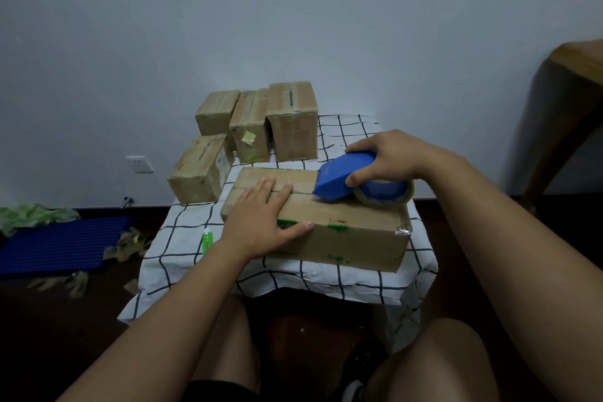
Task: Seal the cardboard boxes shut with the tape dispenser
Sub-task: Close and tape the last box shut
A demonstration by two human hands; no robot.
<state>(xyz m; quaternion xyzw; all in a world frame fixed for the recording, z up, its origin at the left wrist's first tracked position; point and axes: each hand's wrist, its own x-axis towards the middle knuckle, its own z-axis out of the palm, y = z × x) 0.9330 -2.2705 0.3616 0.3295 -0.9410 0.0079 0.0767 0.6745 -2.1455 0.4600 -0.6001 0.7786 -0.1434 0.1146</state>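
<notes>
I am pressing my left hand (261, 222) flat, fingers spread, on the box (342, 225) at the counter (182, 232) centre, steadying it while my right hand (388, 157), gripping the tape dispenser (339, 179), is running along the seam from three o'clock.

Dim, bluish, soft light; wide-angle bending at edges.

Setting: plain room in a home, used for packing. Evidence: bare grey wall (293, 10) with socket (139, 164); dark floor (49, 320); small table under checked cloth (342, 277); taped cardboard boxes (257, 127); wooden furniture (574, 65) at right.
</notes>
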